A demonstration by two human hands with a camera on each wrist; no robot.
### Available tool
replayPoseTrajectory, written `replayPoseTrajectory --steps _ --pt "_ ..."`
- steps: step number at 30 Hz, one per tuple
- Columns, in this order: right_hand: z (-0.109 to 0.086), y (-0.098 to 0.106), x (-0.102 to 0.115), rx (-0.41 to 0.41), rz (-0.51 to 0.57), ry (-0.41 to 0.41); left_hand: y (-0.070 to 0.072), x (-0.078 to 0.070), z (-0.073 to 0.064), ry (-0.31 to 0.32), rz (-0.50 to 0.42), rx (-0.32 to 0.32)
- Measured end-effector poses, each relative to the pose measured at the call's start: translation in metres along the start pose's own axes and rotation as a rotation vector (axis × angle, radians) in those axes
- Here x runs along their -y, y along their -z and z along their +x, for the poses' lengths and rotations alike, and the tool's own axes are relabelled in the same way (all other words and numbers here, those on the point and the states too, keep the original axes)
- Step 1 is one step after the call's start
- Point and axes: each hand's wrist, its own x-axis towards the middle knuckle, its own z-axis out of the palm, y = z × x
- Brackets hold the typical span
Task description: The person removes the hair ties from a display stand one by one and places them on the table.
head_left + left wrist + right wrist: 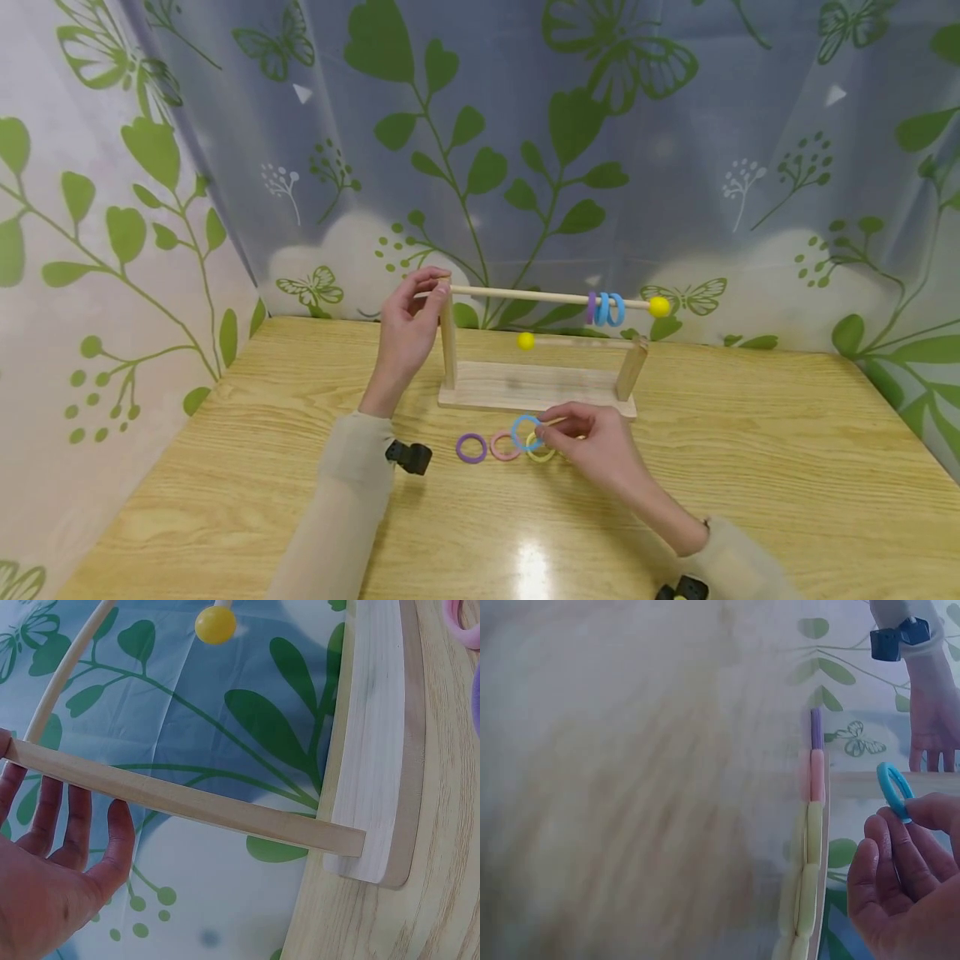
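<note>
Leaf-and-butterfly curtain (480, 250) behind; wood-grain table (225, 500) in front. On it, near the back edge, one wooden stand (487, 382), upright, with two rods. Progress, judged from layout: partial. Upper rod (525, 294), ending in a yellow ball (659, 307), carries three rings toward that end; lower rod (577, 342), ball at its left end, shows none. Hands: left hand (408, 321) raised, thumb and fingers gripping the stand's left post at the top, by the upper rod's root; right hand (600, 442) low before the base, palm turned inward, thumb and forefinger pinching a blue ring (514, 433), remaining fingers loosely bent. Right wrist view shows that ring apart from the row on the table. Remaining off the rods besides it: purple ring (460, 448), pink ring (495, 453), then yellow rings (540, 460), partly hidden by the right hand; exact count cannot be told.
</note>
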Motion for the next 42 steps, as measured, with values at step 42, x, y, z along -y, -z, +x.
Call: replayPoseTrajectory --steps 42 --pt "-0.010 -0.034 0.004 0.224 -0.008 -0.004 0.002 0.001 0.000 -0.002 0.003 0.010"
